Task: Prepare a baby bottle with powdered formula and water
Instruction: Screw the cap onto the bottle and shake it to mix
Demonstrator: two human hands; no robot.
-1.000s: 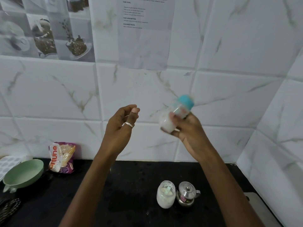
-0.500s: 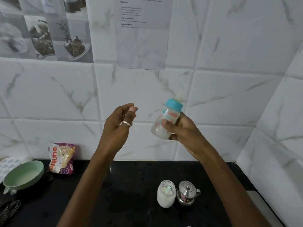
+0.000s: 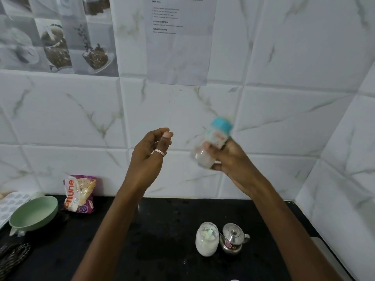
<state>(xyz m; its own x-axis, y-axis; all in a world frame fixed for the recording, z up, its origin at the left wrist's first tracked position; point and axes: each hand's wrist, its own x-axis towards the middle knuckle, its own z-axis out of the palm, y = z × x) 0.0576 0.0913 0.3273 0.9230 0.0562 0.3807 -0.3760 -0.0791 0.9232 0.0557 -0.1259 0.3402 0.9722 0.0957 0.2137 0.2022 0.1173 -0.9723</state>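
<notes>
My right hand [image 3: 233, 159] grips a small baby bottle [image 3: 211, 142] with a teal cap, held up in front of the tiled wall. The bottle is tilted with the cap up and to the right, blurred, with white liquid in its lower part. My left hand [image 3: 149, 157] hangs in the air beside it, a short gap away, fingers loosely curled with nothing in them and a ring on one finger. On the black counter below stand a clear jar of white powder [image 3: 207, 239] and, touching it on the right, a small steel pot with a lid [image 3: 233, 239].
A green bowl [image 3: 33, 212] sits at the counter's left edge, with a purple and orange packet [image 3: 79, 193] leaning on the wall behind it. A dark patterned object [image 3: 12, 256] lies at the lower left. A paper sheet [image 3: 180, 37] hangs on the wall. The side wall closes in on the right.
The bottle in my right hand has swung back and forth, tilting and blurring, and now leans cap-right again. My left hand has stayed nearly still.
</notes>
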